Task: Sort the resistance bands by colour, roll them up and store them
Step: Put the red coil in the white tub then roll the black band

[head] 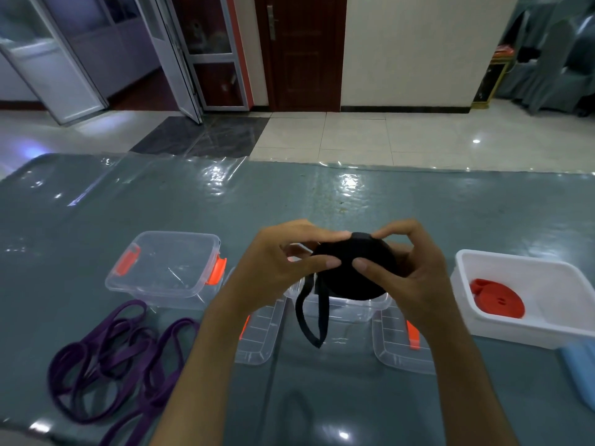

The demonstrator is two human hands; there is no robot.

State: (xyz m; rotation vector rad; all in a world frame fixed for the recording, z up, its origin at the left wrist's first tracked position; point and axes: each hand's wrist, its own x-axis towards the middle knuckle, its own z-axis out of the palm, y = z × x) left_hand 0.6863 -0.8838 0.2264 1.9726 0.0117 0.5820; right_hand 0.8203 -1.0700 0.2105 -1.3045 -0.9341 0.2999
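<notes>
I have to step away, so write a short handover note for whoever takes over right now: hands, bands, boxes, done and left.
Left hand and right hand both grip the black band, nearly rolled, its tail hanging above the middle clear box.
Done: red band lies coiled in the white box.
Left: finish the black roll and store it; roll the loose purple bands on the table; the left clear box looks empty.
</notes>
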